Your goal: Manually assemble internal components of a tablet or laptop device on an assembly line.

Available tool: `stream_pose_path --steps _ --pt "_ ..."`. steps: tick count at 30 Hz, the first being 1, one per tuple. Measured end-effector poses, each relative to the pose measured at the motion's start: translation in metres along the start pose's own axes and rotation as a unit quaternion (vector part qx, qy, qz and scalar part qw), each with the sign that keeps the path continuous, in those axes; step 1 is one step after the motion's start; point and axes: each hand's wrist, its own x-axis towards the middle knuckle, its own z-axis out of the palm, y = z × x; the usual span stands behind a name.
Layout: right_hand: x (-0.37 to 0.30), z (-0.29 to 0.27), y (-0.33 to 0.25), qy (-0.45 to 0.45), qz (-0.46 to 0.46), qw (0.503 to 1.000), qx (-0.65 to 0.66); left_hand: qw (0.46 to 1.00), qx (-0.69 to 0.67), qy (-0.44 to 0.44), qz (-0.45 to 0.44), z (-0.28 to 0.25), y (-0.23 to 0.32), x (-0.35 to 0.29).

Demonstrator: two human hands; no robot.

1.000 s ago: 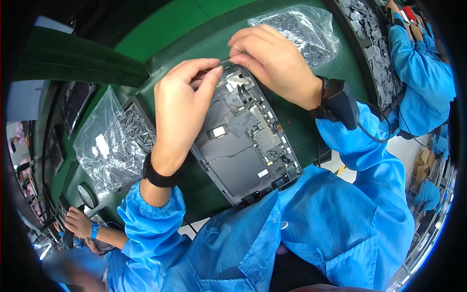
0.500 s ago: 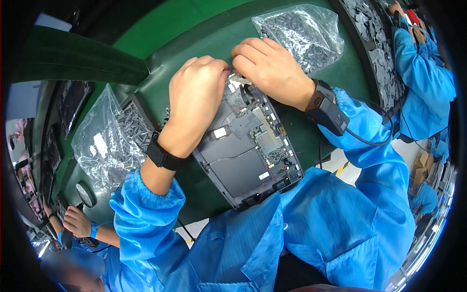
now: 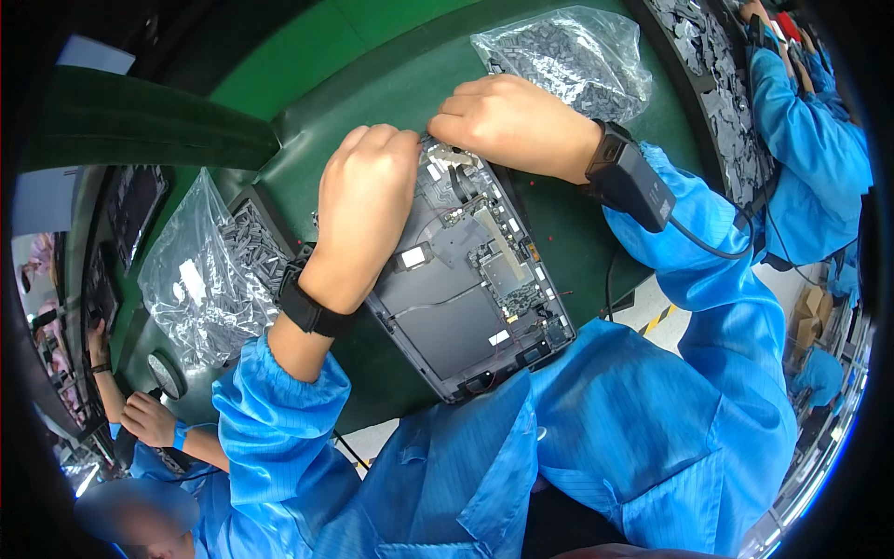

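A grey device housing (image 3: pixel 442 340), laptop- or tablet-like, lies open in front of me with its inside showing. A circuit board (image 3: pixel 507 270) runs along its right side, and thin cables cross the inside. At the housing's far end, my left hand (image 3: pixel 370 200) has its fingers curled down over the far left part. My right hand (image 3: pixel 512 126) bends in from the right, fingers closed at the same far edge, close to the left fingertips. Both sets of fingertips are mostly hidden behind the hands, so what they pinch cannot be made out.
A clear plastic bag (image 3: pixel 568 56) of small dark pieces lies beyond my right hand. Another bag (image 3: pixel 196 289) and a tray of dark pieces (image 3: pixel 256 233) sit left. A long bin of grey pieces (image 3: pixel 717 112) borders the right. Co-workers in blue work on both sides.
Both hands have shifted slightly left, and the right hand has flattened over the housing's far edge. The housing has barely moved.
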Motion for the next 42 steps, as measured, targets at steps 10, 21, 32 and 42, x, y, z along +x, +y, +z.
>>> stream_pose_path --steps 10,21,32,42 --pt "0.002 -0.002 -0.009 0.006 0.009 1.0 -0.02 0.999 0.025 -0.028 0.002 -0.002 0.002 0.0" --pt "-0.007 0.011 -0.001 0.046 -0.025 0.998 -0.039 0.999 -0.016 -0.012 -0.043 -0.035 0.051 -0.046" --pt "-0.034 -0.009 -0.036 0.183 0.014 0.981 0.061 0.996 -0.019 -0.038 -0.073 -0.029 0.059 -0.057" --pt "-0.054 -0.007 -0.07 0.07 0.078 0.987 0.126 0.991 -0.075 -0.046 -0.102 -0.029 0.06 -0.055"
